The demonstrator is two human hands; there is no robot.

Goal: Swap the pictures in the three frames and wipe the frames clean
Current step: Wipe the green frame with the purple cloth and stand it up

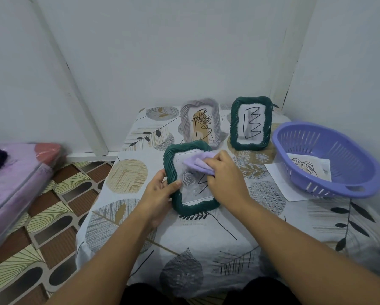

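Wiping step: right hand [225, 181] gripping cloth [198, 165] on glass; left hand [160, 190] clasping green frame [173, 172]. Next, probably, rubbing out remaining marks.

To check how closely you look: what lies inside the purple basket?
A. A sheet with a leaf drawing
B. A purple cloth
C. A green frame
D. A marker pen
A: a sheet with a leaf drawing lies inside the basket; the cloth is in the right hand.
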